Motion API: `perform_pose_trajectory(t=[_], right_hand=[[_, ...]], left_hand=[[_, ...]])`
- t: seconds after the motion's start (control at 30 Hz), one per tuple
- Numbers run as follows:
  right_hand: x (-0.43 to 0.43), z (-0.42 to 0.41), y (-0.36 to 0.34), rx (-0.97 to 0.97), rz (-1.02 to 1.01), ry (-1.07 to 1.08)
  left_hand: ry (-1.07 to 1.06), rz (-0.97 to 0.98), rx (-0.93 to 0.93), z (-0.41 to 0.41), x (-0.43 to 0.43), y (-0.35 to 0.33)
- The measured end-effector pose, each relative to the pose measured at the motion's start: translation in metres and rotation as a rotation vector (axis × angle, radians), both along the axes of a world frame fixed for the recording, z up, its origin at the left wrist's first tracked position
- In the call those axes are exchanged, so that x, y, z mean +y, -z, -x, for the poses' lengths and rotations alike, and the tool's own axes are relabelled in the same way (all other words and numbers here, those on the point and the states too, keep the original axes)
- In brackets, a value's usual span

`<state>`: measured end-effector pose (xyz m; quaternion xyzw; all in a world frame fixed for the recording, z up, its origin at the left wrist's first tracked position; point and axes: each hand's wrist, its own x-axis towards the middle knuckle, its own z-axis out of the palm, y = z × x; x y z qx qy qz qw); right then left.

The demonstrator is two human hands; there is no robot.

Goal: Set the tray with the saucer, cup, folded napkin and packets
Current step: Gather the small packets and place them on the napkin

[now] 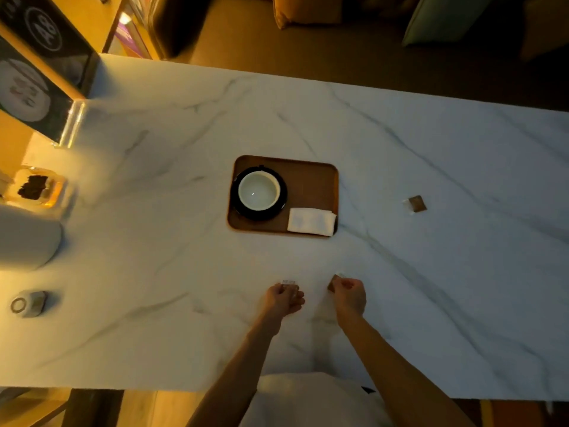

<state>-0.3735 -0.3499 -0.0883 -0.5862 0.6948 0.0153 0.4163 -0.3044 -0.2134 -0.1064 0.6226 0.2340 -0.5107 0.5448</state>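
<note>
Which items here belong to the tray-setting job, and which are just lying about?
Job: tray, saucer, cup, folded napkin, packets in left hand and right hand, loose packet.
Lying about: glass jar, white cylinder, small container.

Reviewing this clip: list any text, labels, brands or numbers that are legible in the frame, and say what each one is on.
Nothing reads with certainty.
Dark sign board: a round white logo with large letters, too blurred to read.
White packet in the left hand: faint print, too small.
Brown packet in the right hand: no legible text.
Loose packet on the marble counter: none visible.
</note>
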Motion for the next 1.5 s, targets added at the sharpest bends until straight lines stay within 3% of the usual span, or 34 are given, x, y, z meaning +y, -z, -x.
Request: perform_pose_trajectory(t=[0.13,0.27,0.53,0.67,0.8,0.97,1.23,1.5], right_hand=[[-0.022,0.008,0.01,0.133,-0.07,0.001],[-0.032,0.009,0.021,0.143,-0.124,-0.066],[-0.059,0.021,0.022,-0.035,-0.185,-0.087],[-0.081,0.038,0.007,-0.252,-0.32,-0.115],[-0.096,0.047,-0.006,-0.315,-0.386,-0.214],[-0.11,0.052,-0.008,-0.333,-0.292,-0.261],[-0.147,0.059,-0.003,-0.335,-0.223,-0.349],[-0.275,-0.003,-0.013,-0.054,0.256,-0.397]], left_hand=[[-0.014,-0.03,-0.023,0.014,-0.034,0.013],[-0.076,-0.079,-0.026,0.019,-0.055,0.018],[-0.208,-0.054,-0.009,0.024,-0.063,0.011],[-0.177,-0.013,0.002,0.028,-0.083,0.003],[-0.061,0.09,0.048,0.04,-0.113,-0.007],[0.214,0.216,-0.065,0.058,-0.144,-0.019],[0.182,0.076,-0.108,0.048,-0.185,-0.014],[0.197,-0.034,-0.106,0.011,-0.219,-0.004]])
